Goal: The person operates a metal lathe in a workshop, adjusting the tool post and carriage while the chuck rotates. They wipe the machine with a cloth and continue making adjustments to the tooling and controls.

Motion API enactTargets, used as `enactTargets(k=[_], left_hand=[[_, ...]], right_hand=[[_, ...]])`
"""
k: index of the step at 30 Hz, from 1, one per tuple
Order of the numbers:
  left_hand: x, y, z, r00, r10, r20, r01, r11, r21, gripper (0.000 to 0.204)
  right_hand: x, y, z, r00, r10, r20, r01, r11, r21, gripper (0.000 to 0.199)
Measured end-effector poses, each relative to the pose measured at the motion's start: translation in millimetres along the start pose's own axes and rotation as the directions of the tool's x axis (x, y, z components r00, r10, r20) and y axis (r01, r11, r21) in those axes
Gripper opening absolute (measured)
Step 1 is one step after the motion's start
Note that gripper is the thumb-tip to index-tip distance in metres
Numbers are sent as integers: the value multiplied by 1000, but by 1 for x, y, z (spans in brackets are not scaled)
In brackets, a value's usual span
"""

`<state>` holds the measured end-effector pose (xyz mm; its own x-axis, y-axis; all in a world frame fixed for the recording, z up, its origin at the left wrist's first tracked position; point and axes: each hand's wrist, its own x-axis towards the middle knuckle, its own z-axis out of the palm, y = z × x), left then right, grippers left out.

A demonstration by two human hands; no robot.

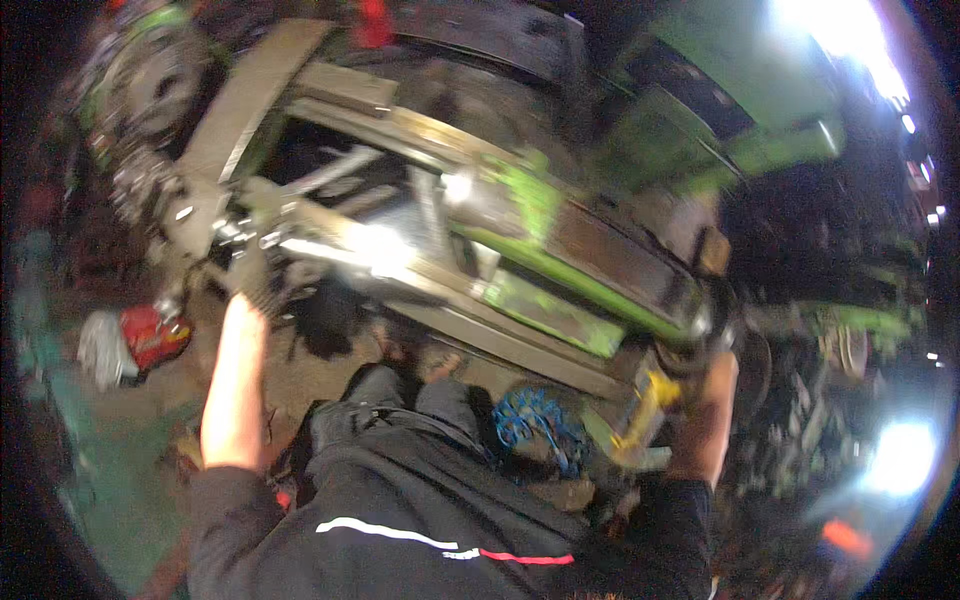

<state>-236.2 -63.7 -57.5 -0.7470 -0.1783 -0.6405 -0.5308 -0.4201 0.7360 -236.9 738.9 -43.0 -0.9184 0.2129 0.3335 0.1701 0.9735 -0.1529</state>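
Note:
A long machine with bare metal rails and worn green paint (560, 315) stretches across in front of me, slanting down to the right. My left hand (256, 275), dark and smeared by motion, is at its left end beside several shiny metal knobs or levers (235, 232). Whether the fingers grip one of them cannot be made out. Out at the machine's right end, my right hand (718, 345) is next to a dark round part (750, 365); blur and shadow hide its fingers. A yellow object (645, 408), its kind unclear, appears just left of my right forearm.
A red and grey object (150, 338) lies on the floor at the left. Blue coiled material (535, 425) sits by my legs. Beyond the machine stands a large green cabinet-like housing (735, 95). Cluttered metal parts (800, 420) fill the right side.

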Motion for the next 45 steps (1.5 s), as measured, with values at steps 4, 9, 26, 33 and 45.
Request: enactTargets(k=[4,9,26,33,45], left_hand=[[-29,-26,21,998,-61,-12,58,979,-196,42],[-60,-51,20,978,29,-207,-80,966,-246,41],[-96,-68,-7,977,6,-214,-71,952,-297,44],[-78,-47,52,996,-67,-66,53,980,-194,49],[-58,-3,47,915,-213,342,282,946,-163,46]], right_hand=[[0,-9,16,984,166,68,-179,936,302,44],[-90,-2,-34,949,283,142,-307,714,630,38],[-289,42,-146,918,391,59,-394,891,225,29],[-223,-98,-144,952,187,240,-297,741,602,36],[-153,-459,-56,483,-314,817,-839,101,535,48]])
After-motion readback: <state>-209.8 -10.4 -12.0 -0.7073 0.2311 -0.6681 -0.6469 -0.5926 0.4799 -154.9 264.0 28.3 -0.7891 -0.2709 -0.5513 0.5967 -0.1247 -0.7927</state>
